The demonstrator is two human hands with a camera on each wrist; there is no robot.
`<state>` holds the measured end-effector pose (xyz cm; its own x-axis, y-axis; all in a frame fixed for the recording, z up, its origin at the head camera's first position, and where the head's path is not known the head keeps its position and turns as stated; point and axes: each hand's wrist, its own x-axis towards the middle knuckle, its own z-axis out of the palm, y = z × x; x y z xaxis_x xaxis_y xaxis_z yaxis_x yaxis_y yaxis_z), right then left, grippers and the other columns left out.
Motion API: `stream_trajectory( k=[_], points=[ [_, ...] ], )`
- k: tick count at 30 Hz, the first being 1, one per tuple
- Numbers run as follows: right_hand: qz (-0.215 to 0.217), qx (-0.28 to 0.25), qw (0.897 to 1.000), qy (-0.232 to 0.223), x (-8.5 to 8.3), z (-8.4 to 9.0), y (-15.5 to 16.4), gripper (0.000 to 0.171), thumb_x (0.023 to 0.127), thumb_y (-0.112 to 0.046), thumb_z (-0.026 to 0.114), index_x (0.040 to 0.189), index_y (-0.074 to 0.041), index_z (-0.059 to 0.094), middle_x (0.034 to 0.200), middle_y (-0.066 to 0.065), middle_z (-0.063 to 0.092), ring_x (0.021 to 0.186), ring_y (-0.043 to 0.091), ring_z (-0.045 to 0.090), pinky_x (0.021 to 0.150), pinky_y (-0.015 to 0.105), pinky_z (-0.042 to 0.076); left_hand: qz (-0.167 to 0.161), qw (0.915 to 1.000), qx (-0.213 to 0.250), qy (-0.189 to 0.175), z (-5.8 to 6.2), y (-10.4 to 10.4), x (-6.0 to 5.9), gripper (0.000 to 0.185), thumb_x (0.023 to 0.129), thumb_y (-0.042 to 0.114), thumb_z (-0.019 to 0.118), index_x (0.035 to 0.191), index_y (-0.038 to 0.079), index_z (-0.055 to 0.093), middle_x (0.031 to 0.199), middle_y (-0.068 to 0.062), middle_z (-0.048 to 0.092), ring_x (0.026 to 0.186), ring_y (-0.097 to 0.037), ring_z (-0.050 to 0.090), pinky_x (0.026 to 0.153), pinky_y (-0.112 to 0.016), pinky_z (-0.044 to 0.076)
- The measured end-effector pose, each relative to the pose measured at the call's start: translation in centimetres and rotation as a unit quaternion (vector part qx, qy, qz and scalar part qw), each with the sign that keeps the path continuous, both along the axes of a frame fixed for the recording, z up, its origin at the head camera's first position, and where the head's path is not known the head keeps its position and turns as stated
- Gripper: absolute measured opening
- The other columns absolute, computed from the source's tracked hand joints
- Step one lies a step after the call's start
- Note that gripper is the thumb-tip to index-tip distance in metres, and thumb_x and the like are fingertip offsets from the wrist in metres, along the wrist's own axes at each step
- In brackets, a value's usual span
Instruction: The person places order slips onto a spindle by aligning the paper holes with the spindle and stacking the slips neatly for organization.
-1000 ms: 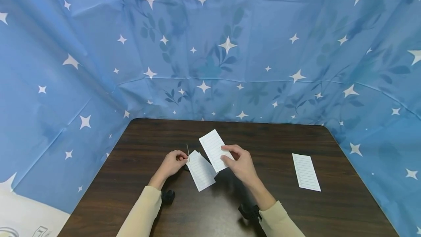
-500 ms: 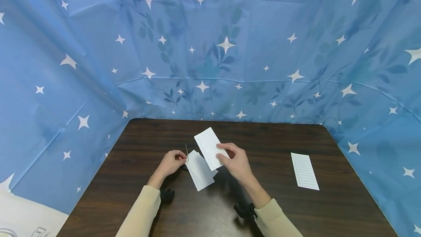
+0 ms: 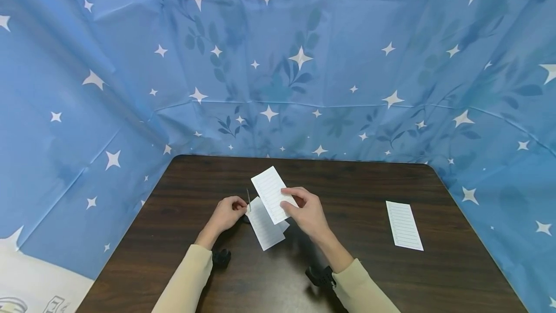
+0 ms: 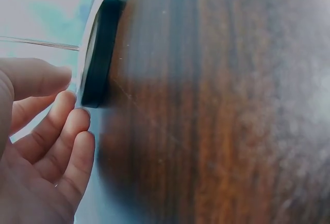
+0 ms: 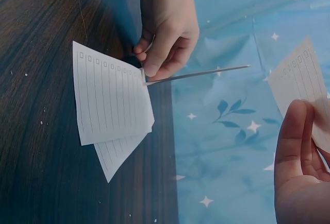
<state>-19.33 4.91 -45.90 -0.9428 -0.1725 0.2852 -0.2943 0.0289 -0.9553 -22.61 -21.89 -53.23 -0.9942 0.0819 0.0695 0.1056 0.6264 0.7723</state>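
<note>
A thin metal paper spike (image 3: 248, 198) stands upright on a black base (image 4: 98, 54) on the dark table (image 3: 369, 274). Two lined white slips (image 3: 266, 228) sit impaled on it, fanned on the tabletop. My left hand (image 3: 238, 205) grips the base of the spike (image 5: 196, 74), fingertips on the top slip (image 5: 108, 98). My right hand (image 3: 288, 197) pinches another lined slip (image 3: 270, 192) just right of the spike's tip and above the impaled ones. In the right wrist view only my right fingers (image 5: 296, 147) and a corner of the held slip (image 5: 301, 80) show.
One more lined slip (image 3: 404, 225) lies flat at the table's right side. A blue star-print cloth (image 3: 304, 62) hangs behind and around the table. Black wrist camera mounts (image 3: 320, 276) sit on both sleeves.
My right hand has carried its slip leftward and a little up, closer to the spike. The left hand and the impaled slips have stayed put.
</note>
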Motion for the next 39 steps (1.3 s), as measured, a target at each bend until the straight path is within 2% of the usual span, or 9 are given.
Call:
stream_trajectory(
  k=[4, 9, 18, 24, 32, 35, 39],
  points=[
    [0.003, 0.001, 1.0, -0.006, 0.0, 0.1, -0.1, 0.03, 0.087, 0.005, 0.075, 0.116, 0.001, 0.074, 0.116, 0.017, 0.067, 0.096, 0.032, 0.062, 0.073, 0.022, 0.053, 0.009, 0.9999, 0.009, 0.003, 0.4, -0.2, 0.1, 0.005, 0.096, 0.01, 0.069, 0.097, 0.008, 0.073, 0.085, 0.0, 0.063, 0.076, -0.017, 0.055, 0.071, -0.036, 0.047],
    [0.006, 0.003, 1.0, -0.017, -0.1, 0.2, -0.2, 0.03, 0.087, 0.005, 0.075, 0.117, 0.001, 0.074, 0.118, 0.017, 0.067, 0.095, 0.033, 0.062, 0.072, 0.022, 0.053, 0.022, 0.999, 0.02, 0.034, 1.1, -0.4, 0.1, 0.009, 0.097, 0.009, 0.067, 0.101, 0.005, 0.074, 0.085, -0.001, 0.064, 0.076, -0.017, 0.057, 0.071, -0.035, 0.047],
    [0.022, 0.001, 0.999, -0.024, -0.3, 0.1, -0.5, 0.03, 0.088, 0.004, 0.075, 0.117, 0.0, 0.073, 0.118, 0.017, 0.067, 0.097, 0.033, 0.061, 0.073, 0.022, 0.053, 0.035, 0.9939, 0.073, 0.076, 3.0, -0.7, 0.2, 0.019, 0.1, 0.015, 0.065, 0.109, -0.001, 0.072, 0.096, -0.007, 0.069, 0.087, -0.021, 0.061, 0.082, -0.039, 0.05],
    [0.025, -0.002, 0.999, -0.033, -0.3, 0.1, -0.7, 0.031, 0.087, 0.005, 0.075, 0.117, 0.0, 0.074, 0.119, 0.016, 0.067, 0.097, 0.031, 0.062, 0.073, 0.022, 0.052, 0.04, 0.9898, 0.109, 0.082, 4.1, -0.4, 0.5, 0.021, 0.103, 0.021, 0.062, 0.111, 0.003, 0.072, 0.099, -0.01, 0.07, 0.087, -0.021, 0.063, 0.081, -0.037, 0.05],
    [0.013, 0.017, 0.999, -0.043, -0.1, 0.4, -1.3, 0.032, 0.087, 0.007, 0.075, 0.118, 0.001, 0.073, 0.12, 0.015, 0.068, 0.101, 0.031, 0.061, 0.074, 0.019, 0.05, 0.041, 0.983, 0.157, 0.086, 5.6, 0.4, 0.5, 0.03, 0.105, 0.027, 0.059, 0.112, 0.001, 0.071, 0.11, -0.021, 0.07, 0.099, -0.044, 0.065, 0.085, -0.038, 0.054],
    [0.004, 0.031, 0.999, -0.044, -0.1, 0.4, -1.6, 0.032, 0.086, 0.009, 0.073, 0.118, 0.004, 0.072, 0.12, 0.018, 0.067, 0.101, 0.033, 0.061, 0.075, 0.018, 0.05, 0.043, 0.9816, 0.168, 0.08, 6.0, 0.7, 0.5, 0.032, 0.105, 0.029, 0.06, 0.112, 0.0, 0.071, 0.109, -0.021, 0.07, 0.1, -0.045, 0.065, 0.086, -0.039, 0.055],
    [0.006, 0.037, 0.998, -0.047, -0.1, 0.3, -1.8, 0.033, 0.086, 0.01, 0.073, 0.118, 0.005, 0.071, 0.12, 0.02, 0.067, 0.101, 0.032, 0.061, 0.075, 0.019, 0.05, 0.049, 0.9809, 0.172, 0.077, 6.5, 1.1, 0.5, 0.032, 0.103, 0.031, 0.062, 0.109, 0.001, 0.073, 0.103, -0.017, 0.071, 0.096, -0.037, 0.067, 0.083, -0.034, 0.055]
  ],
)
